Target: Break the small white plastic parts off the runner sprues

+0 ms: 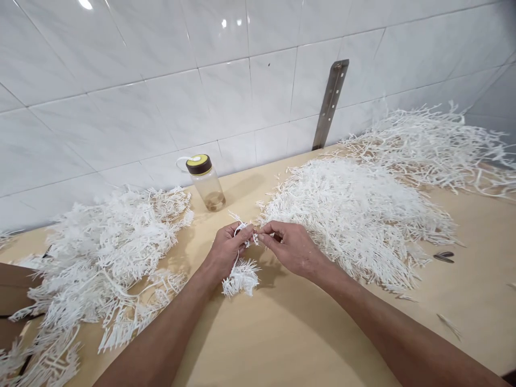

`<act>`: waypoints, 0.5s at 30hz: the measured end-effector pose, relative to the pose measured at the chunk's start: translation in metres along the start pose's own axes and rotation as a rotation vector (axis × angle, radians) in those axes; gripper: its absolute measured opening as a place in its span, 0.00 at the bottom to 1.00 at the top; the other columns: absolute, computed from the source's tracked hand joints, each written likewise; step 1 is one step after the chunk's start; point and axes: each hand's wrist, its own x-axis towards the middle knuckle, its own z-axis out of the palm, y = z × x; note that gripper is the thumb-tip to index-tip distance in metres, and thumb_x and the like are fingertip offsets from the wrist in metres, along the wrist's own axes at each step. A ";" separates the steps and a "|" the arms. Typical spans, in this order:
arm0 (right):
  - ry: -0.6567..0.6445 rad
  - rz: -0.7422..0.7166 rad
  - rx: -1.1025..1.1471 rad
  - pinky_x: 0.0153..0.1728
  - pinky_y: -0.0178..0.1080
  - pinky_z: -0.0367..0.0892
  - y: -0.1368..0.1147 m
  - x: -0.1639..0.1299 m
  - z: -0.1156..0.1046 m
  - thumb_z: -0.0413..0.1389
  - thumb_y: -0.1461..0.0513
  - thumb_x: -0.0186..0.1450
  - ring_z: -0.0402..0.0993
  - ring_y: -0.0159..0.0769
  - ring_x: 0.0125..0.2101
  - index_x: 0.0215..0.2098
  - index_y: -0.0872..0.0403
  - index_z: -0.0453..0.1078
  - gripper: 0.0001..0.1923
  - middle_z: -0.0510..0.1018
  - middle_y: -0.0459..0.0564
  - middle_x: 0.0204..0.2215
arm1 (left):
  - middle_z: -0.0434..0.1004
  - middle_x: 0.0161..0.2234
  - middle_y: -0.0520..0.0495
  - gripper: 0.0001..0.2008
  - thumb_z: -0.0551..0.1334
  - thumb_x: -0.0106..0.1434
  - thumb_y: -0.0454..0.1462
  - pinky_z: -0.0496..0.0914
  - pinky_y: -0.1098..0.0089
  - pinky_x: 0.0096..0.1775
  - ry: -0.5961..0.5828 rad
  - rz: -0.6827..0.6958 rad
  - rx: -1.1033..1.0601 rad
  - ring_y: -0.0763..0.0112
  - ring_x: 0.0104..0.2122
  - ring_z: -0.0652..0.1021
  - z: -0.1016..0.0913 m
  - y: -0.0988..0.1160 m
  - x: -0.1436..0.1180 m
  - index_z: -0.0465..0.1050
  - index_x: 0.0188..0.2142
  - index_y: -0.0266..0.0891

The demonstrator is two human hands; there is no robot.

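My left hand (231, 244) is closed around a white stranded stem with a fringed tuft (241, 278) hanging below it. Thumb and fingertips of my right hand (288, 244) are pinched together at a small white piece (255, 238), right beside the left thumb. The two hands nearly meet above the table, and their fingers partly hide the piece. Close to my right hand lies a broad heap of short white fringed pieces (350, 215). On the left side is another pile of white fringed sprigs (108, 252), some joined on longer stems.
Behind the hands stands a clear bottle (208, 188) with a dark and yellow lid. A perforated metal bracket (331, 105) leans at the tiled wall (226, 102). Long white strands (435, 145) lie far right. A small dark object (444, 257) rests on the wooden table (322, 344).
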 end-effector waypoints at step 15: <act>-0.057 0.082 0.062 0.26 0.34 0.62 0.004 -0.001 0.006 0.55 0.60 0.62 0.68 0.30 0.25 0.30 0.55 0.70 0.06 0.75 0.45 0.26 | 0.57 0.15 0.59 0.22 0.69 0.54 0.52 0.50 0.75 0.19 0.045 0.052 0.131 0.82 0.15 0.56 0.004 -0.001 -0.004 0.66 0.25 0.38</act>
